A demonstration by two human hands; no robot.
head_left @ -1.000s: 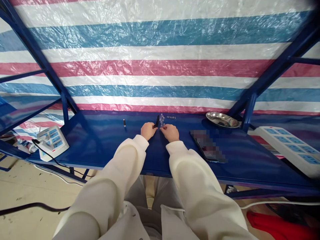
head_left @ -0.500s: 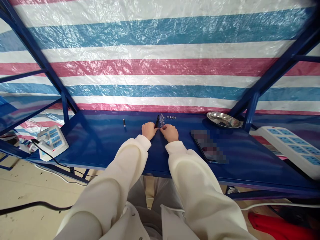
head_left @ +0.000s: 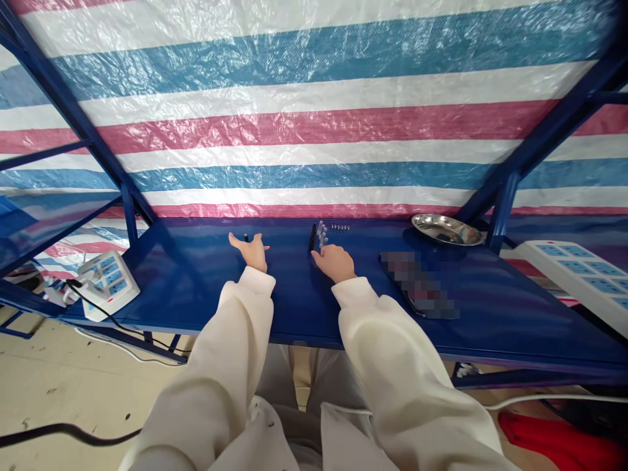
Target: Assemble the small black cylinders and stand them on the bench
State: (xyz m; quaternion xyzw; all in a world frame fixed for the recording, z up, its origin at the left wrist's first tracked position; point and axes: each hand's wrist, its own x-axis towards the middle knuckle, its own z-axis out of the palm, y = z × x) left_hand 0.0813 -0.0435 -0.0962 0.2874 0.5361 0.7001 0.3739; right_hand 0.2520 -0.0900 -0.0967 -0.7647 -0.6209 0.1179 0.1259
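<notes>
My left hand is over the left part of the blue table, thumb and fingers spread. Between them shows the dark top of a small upright cylinder; the hand hides the rest of it, and I see no grip on it. My right hand rests at the near end of a row of small black pieces, its fingers curled together. What the fingertips hold, if anything, is too small to make out. Clear plastic pieces stand right of the black row. Several small shiny metal pieces line up behind my right hand.
A phone with a blurred screen lies right of my right hand. Farther back is a shiny oval metal dish. White power strips stand at the left and right. A striped plastic sheet hangs behind the table.
My left hand has left the black row, moved left to the small cylinder and spread its fingers. My right hand has stayed by the rows. The view has shifted slightly.
</notes>
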